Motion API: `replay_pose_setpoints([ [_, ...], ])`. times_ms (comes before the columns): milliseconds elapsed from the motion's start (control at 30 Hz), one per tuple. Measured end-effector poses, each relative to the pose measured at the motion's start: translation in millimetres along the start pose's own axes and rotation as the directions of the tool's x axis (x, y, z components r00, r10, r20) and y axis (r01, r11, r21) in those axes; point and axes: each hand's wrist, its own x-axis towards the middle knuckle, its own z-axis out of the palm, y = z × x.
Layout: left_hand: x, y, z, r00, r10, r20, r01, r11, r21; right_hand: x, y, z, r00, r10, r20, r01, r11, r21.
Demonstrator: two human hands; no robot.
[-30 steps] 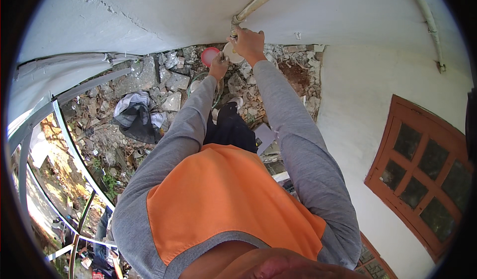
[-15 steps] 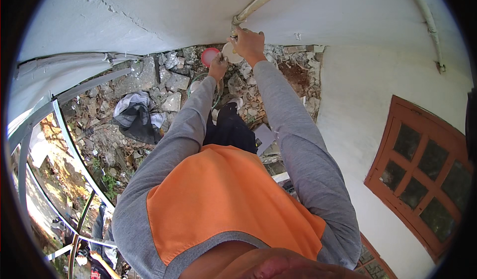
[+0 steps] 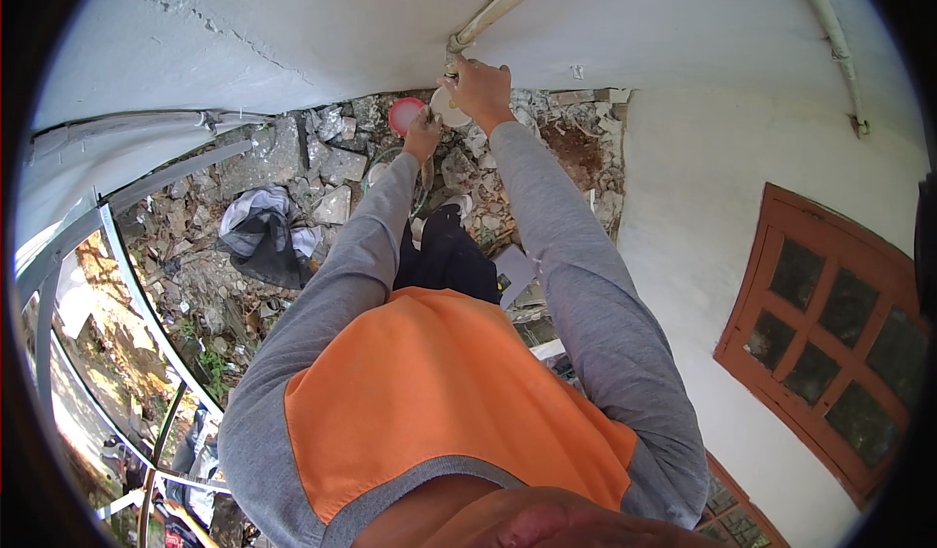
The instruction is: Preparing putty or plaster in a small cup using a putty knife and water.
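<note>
Cloth bundle (image 3: 262,236): dark and pale, on the left part of the rubble ground (image 3: 181,265).
Red dish (image 3: 404,116): near the ground's far edge, by the wall (image 3: 293,21).
Left hand (image 3: 422,136): your arm stretches forward, fingers bunched between red and pale dishes; I cannot tell whether they pinch anything.
Pale dish (image 3: 452,111): just below your right hand (image 3: 480,92).
Right hand: arm extended, fingers curled at the pipe's (image 3: 512,1) lower end; their grip is unclear.
</note>
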Motion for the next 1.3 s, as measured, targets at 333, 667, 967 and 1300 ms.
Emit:
replay_pose_setpoints([
  [333,0.8,2.4,1.1,1.0,-0.003,-0.026,0.005,0.998,0.056,0.7,0.0,0.9,1.0,0.001,-0.004,-0.001,1.0,0.025],
  [667,1.9,-1.4,1.8,0.999,0.002,-0.043,-0.002,1.0,0.006,0.5,0.3,-0.4,1.0,0.011,0.006,-0.011,0.999,0.035],
  [967,5.7,-0.2,-2.1,1.0,-0.019,0.021,0.021,0.997,-0.078,0.2,1.9,1.7,1.0,-0.002,-0.028,0.003,1.0,0.029],
  [1300,13.3,-22.4,-0.3,1.0,-0.024,-0.002,0.024,1.0,-0.015,0.3,3.7,-4.7,0.999,-0.032,-0.027,0.032,0.999,0.018],
])
